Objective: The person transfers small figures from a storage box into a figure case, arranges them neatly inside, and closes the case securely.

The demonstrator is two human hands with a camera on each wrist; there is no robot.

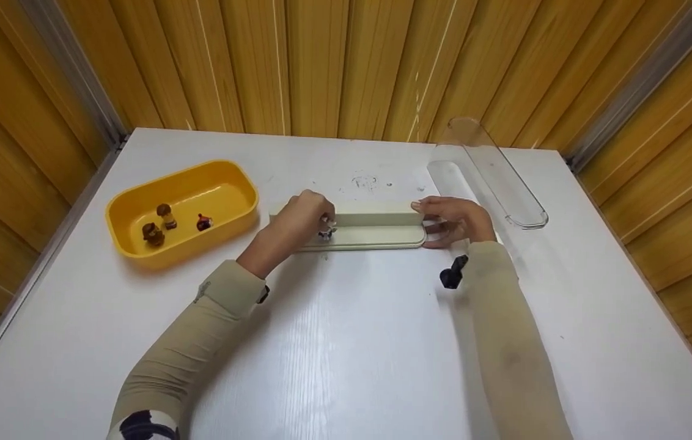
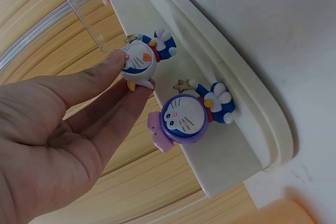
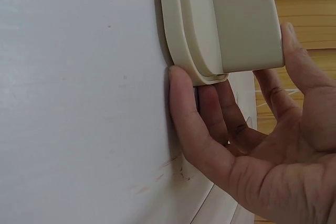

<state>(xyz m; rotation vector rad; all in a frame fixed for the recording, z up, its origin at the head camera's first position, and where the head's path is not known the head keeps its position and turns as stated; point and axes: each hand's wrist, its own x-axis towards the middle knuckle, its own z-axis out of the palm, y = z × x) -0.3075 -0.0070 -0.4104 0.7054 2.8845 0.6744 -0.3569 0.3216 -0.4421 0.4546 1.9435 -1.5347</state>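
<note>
In the head view, my left hand [image 1: 304, 215] is over the left part of a cream display stand [image 1: 376, 236] with a raised back wall. The left wrist view shows its thumb and fingers pinching the head of a blue-and-white cartoon cat figurine [image 2: 139, 62], close over the stand's step. Beside it, a second cat figurine [image 2: 184, 118] with a purple hood and pink bow stands on the stand. My right hand [image 1: 455, 217] grips the stand's right end, thumb [image 3: 295, 51] at the back wall and index finger [image 3: 184, 98] at the front corner.
A yellow tray [image 1: 165, 259] on the left holds several small figurines, including a brown-haired one [image 1: 165, 214] and a red-topped one [image 1: 203, 222]. A long transparent cover [image 1: 505, 177] lies at the back right of the white table [image 1: 346, 342]. Wood-patterned panels [image 1: 315, 67] rise behind.
</note>
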